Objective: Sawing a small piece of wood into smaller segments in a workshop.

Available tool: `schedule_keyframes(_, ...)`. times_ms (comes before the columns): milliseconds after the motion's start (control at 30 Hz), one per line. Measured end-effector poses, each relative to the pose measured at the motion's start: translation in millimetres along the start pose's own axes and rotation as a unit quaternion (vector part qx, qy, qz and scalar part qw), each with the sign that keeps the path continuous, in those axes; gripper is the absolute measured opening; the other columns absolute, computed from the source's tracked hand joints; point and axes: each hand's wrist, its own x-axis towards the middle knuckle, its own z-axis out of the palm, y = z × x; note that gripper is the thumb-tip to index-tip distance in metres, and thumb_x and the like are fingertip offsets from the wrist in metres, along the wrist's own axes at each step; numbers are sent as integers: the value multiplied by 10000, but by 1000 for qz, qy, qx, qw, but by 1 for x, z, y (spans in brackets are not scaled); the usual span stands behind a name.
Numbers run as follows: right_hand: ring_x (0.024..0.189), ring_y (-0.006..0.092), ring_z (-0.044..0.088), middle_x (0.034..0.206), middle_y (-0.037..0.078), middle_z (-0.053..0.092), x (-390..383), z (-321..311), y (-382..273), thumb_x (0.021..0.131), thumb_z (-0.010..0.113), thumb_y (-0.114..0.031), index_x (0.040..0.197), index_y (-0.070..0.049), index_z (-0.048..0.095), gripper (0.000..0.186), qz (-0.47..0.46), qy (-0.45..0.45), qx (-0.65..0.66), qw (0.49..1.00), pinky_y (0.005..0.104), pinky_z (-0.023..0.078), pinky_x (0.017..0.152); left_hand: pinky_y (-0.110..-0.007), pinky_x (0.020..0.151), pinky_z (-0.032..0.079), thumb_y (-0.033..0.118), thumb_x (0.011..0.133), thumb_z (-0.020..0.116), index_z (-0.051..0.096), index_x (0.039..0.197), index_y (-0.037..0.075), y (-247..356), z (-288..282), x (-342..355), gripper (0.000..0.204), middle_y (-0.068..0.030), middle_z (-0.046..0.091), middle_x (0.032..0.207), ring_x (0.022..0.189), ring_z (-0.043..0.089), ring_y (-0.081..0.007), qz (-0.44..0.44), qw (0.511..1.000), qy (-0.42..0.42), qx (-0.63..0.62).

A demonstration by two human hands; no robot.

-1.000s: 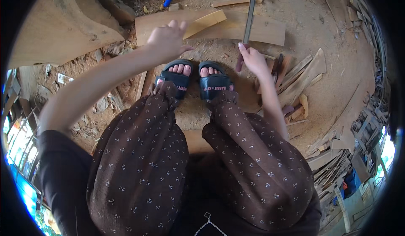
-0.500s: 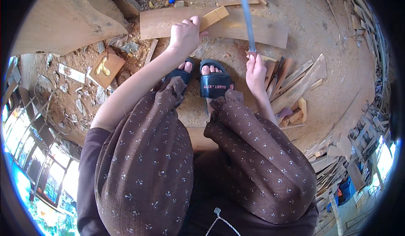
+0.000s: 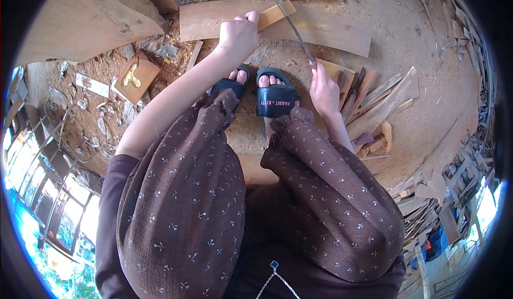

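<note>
metal tool (image 3: 292, 24): far end past top edge; wood block (image 3: 272, 17): near end hidden by left hand (image 3: 239, 36).

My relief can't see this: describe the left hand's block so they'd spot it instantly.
Find the wide board beyond the sandals. Seen over it, the left hand grips the block. It's shorter and yellower than the board, the metal tool crossing its far end in view.

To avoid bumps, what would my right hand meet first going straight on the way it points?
Probably the long flat plank ahead of your right hand, though depth is unclear, so it might pass above it.
</note>
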Motion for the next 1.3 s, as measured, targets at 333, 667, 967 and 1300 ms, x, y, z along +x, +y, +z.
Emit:
schedule_keyframes(333, 709, 348, 655, 830, 170, 666, -23, -15, 17, 958, 474, -187, 1103, -76, 530, 191, 1, -16, -52, 999, 458, 521, 593, -366, 514, 550, 435, 885, 577, 447, 988, 6, 1, 3, 0, 460, -158, 643, 748, 629, 674, -284, 9, 1000, 9, 11)
schedule_keyframes(667, 704, 379, 640, 788, 185, 650, 4, -9, 6, 979, 449, -204, 1025, -83, 531, 154, -9, -5, -31, 999, 474, 505, 592, -365, 518, 548, 442, 893, 564, 447, 982, 8, 4, 6, 0, 458, -142, 643, 719, 633, 675, -274, -17, 1000, 11, -2)
schedule_keyframes(967, 732, 341, 658, 827, 171, 665, -47, -39, 21, 965, 470, -202, 1098, -78, 565, 205, 43, -25, -75, 996, 448, 522, 607, -361, 524, 545, 428, 893, 568, 454, 986, 18, 4, 6, 2, 436, -136, 649, 727, 648, 674, -267, -24, 1000, 1, -3)
schedule_keyframes(1300, 731, 377, 642, 835, 179, 659, 4, -12, -6, 973, 457, -199, 1071, -78, 549, 181, 11, -34, -54, 998, 473, 510, 605, -352, 527, 546, 433, 892, 567, 453, 1001, 12, 7, 2, 1, 450, -141, 647, 740, 660, 675, -269, -27, 999, -16, 14)
